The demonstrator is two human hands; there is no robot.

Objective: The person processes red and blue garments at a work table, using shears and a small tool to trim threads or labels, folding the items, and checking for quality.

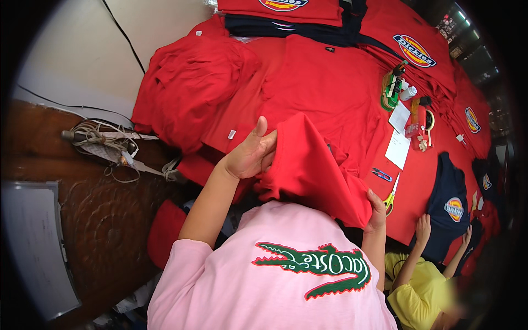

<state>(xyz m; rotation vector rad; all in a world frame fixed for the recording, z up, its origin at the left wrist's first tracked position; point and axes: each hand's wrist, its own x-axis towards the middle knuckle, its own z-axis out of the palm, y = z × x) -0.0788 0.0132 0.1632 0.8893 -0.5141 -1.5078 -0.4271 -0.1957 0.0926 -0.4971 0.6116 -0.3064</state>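
Note:
A red garment (pixel 324 176) is lifted between my hands, one fold raised in a peak above the table edge. My left hand (pixel 248 155) is at its left edge, thumb raised and apart. The fingers of that hand are stretched out, their tips partly hidden at the cloth. At the lower right corner my right hand (pixel 376 213) is closed on the fabric, thumb on top. Beyond it, a red shirt (pixel 324 71) lies spread flat. Close to my right hand are yellow-handled scissors (pixel 390 202) and small blue thread snips (pixel 381 175).
A heap of red cloth (pixel 192 82) lies at left. Paper slips (pixel 397 149), a green tool (pixel 391 91) and a red tape dispenser (pixel 419 124) sit at right. A co-worker's hands (pixel 422 231) touch a navy garment (pixel 448 203). Tangled cables (pixel 107 140) hang at left.

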